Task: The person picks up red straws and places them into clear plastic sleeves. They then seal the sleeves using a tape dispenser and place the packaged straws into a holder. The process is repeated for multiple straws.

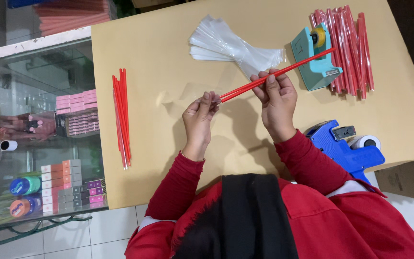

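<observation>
Red sticks held over a tan table, glass cabinet at left.
Left hand (199,115) pinches a clear sleeve (188,93); right hand (276,98) grips red sticks (283,71) at its mouth. Tape dispenser (315,57) stands right, white floor tiles (87,235) below.

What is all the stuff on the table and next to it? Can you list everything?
table: one, tan, centre
red sticks in hands: a few, red
clear sleeve: one, at left hand
bagged sticks: small bundle, red, table left
loose sticks: pile, red, top right
plastic bags: stack, clear, top centre
tape dispenser: one, teal
price labeller: one, blue, right edge
glass cabinet: one, left, small boxes inside
left hand: pinches sleeve
right hand: grips sticks
</observation>
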